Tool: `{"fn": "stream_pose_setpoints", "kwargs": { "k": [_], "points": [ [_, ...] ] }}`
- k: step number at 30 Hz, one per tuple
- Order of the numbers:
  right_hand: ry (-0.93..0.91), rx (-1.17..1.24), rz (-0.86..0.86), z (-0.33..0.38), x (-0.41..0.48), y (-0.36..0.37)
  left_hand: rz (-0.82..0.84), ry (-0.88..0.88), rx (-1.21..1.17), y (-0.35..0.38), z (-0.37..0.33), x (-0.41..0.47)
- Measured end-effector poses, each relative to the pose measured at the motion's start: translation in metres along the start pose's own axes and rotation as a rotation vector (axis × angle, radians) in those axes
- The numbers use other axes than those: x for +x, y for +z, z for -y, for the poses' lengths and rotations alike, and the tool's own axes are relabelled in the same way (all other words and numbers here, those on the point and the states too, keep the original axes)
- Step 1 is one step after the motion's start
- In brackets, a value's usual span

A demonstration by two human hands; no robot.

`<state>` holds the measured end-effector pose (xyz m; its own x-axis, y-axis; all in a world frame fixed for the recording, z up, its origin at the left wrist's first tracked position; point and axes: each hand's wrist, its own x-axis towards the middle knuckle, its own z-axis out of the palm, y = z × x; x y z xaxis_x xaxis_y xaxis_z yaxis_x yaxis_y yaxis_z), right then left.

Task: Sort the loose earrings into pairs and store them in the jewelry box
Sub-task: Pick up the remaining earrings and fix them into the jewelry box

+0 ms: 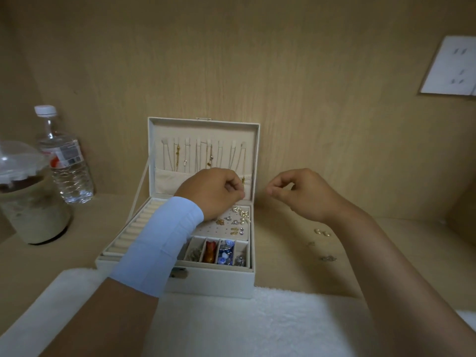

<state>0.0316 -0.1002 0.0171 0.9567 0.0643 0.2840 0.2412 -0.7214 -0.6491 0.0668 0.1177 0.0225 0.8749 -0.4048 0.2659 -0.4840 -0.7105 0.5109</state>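
Note:
The cream jewelry box [206, 282] stands open in the middle of the desk, its lid upright. Several earrings [238, 217] sit on its perforated panel. My left hand [213, 191] hovers over the back of that panel with its fingers curled and its fingertips pinched on what looks like a tiny earring, mostly hidden. To the right of the box my right hand [296, 191] hangs in the air, thumb and forefinger curled together with nothing visible between them. Loose earrings [322, 232] lie on the desk under my right wrist, and more loose earrings [327, 258] lie nearer to me.
Necklaces [195, 155] hang inside the lid. Front compartments [219, 252] hold mixed trinkets. A plastic water bottle [64, 161] and a lidded iced drink cup [28, 199] stand at the left. A white fluffy mat [231, 325] covers the desk's front. A wall socket plate [450, 65] is at the upper right.

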Motion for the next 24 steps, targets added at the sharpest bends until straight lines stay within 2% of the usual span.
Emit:
{"fn": "stream_pose_setpoints", "kwargs": {
  "k": [5,9,13,18,24],
  "points": [
    [0.072,-0.182,-0.007,-0.029,-0.024,-0.044,0.011,0.081,-0.061,0.022,-0.052,-0.002],
    [0.175,-0.352,0.064,-0.057,-0.041,-0.056,0.154,0.09,-0.038,0.064,-0.089,0.012],
    [0.273,-0.526,0.112,-0.08,-0.049,-0.055,0.256,0.037,0.108,0.103,-0.107,0.025],
    [0.293,-0.55,0.113,-0.097,-0.048,-0.043,0.269,-0.066,0.13,0.133,-0.114,0.033],
    [0.317,-0.506,0.12,-0.108,-0.048,-0.045,0.264,-0.079,0.132,0.152,-0.109,0.037]
  ]
}}
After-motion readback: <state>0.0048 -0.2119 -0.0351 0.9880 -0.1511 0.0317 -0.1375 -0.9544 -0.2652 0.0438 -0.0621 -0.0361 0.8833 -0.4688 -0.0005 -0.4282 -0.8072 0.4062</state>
